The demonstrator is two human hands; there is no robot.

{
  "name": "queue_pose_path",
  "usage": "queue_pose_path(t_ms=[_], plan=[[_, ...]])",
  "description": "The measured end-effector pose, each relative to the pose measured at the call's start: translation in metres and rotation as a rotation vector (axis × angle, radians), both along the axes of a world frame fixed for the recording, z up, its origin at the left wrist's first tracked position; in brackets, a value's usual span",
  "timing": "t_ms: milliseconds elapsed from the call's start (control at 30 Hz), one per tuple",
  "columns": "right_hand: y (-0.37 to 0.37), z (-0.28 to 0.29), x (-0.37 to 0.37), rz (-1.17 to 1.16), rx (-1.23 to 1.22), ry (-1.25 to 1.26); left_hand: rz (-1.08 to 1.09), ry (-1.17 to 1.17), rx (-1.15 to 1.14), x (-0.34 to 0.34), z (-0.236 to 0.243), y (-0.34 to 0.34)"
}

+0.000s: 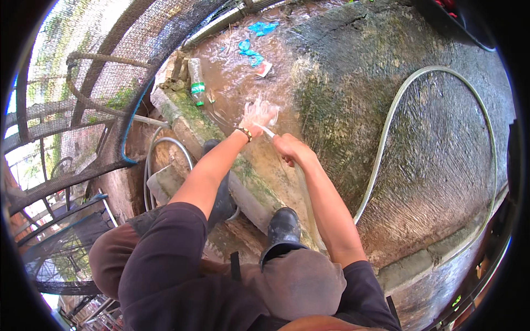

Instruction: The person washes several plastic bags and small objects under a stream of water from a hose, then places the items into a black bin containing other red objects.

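Observation:
My right hand (pixel 290 149) is closed around the end of a pale hose. The hose tip (pixel 266 131) sticks out past my fingers toward my left hand. Water from it splashes over my left hand (pixel 258 116), which is held out just beyond the tip. The left fingers look spread, partly blurred by the spray, and hold nothing I can see. A bracelet (pixel 244 133) circles the left wrist. Muddy water (pixel 221 66) lies past the hands, with blue plastic scraps (pixel 251 54) and a small red-and-white packet (pixel 264 68) in it.
A clear plastic bottle (pixel 195 80) with a green label lies by the mossy low curb (pixel 193 113). More hose (pixel 381 143) loops over the wet concrete (pixel 436 149) at right. A dark tub (pixel 458 22) stands far right. Black netting (pixel 116 55) hangs at left. My black boots (pixel 283 229) straddle the curb.

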State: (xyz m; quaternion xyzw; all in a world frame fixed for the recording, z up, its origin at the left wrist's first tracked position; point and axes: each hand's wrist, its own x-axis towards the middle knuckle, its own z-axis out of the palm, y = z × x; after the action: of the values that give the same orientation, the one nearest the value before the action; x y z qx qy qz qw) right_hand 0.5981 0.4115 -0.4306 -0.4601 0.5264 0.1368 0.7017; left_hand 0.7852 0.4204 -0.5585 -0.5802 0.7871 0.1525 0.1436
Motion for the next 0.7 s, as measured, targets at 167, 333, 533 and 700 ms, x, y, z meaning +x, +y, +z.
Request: queue_pose_path(t_ms=[167, 333, 533, 700], plan=[[0.013, -0.021, -0.011, 0.12, 0.029, 0.011, 0.089, -0.033, 0.118, -0.018, -0.015, 0.017], [0.001, -0.018, -0.03, -0.094, -0.053, 0.016, 0.41, 0.085, 0.032, -0.032, 0.012, 0.012], [0.017, -0.02, -0.01, -0.152, -0.08, -0.032, 0.642, 0.278, 0.035, -0.021, 0.019, -0.003], [0.052, -0.066, -0.017, -0.41, 0.007, -0.313, 0.383, 0.362, 0.188, -0.019, 0.023, -0.028]])
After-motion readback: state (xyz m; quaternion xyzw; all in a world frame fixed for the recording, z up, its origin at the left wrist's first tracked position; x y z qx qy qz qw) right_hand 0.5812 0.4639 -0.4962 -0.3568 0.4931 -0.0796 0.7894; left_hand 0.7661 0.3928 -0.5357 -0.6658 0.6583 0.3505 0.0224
